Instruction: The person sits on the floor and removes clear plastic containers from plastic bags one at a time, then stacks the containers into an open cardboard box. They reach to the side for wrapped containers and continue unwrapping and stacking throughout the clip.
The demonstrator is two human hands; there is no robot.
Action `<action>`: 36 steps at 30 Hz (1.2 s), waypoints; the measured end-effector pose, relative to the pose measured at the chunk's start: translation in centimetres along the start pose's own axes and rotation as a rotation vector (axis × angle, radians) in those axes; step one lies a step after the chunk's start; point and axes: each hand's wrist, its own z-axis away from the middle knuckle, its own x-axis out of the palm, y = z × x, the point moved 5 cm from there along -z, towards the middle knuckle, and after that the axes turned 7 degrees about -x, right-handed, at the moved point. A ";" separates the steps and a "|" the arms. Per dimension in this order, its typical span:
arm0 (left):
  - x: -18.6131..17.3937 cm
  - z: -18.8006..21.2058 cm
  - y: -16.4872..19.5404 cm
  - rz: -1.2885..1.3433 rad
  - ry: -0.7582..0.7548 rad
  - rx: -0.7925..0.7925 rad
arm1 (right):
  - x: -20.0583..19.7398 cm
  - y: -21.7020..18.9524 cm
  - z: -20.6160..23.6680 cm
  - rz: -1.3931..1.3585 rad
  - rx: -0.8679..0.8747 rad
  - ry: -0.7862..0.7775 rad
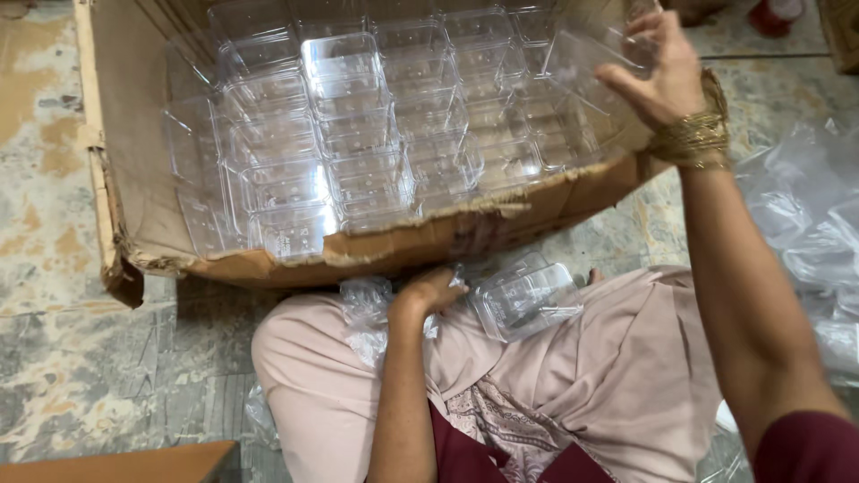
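Head view: I am watching the right hand [658, 76], fingers clamped on a tray [586, 54] over the box [268, 259]; the left hand [429, 291], fingers curled, is touching a lap tray [528, 300].

This looks like an informal packing spot in a home or small workshop, with the work done on the floor. The worn, stained stone floor [54, 206] fills the left of the frame. A torn cardboard box [268, 264] across the top holds rows of stacked clear plastic containers [358, 134]. Crumpled clear plastic bags [805, 224] lie at the right edge. The person sits on the floor, knees in pale pink cloth [626, 367] at the bottom centre.
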 end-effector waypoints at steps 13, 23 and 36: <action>-8.9 16.3 9.8 1.225 -0.006 0.633 | -4.2 -20.5 12.4 0.172 -0.059 -0.674; -7.5 20.2 18.5 1.437 0.034 0.842 | -6.3 -25.0 14.7 -0.072 -0.176 0.064; -5.8 21.2 21.0 1.265 0.114 0.848 | -4.4 -25.8 17.4 -0.158 0.086 0.068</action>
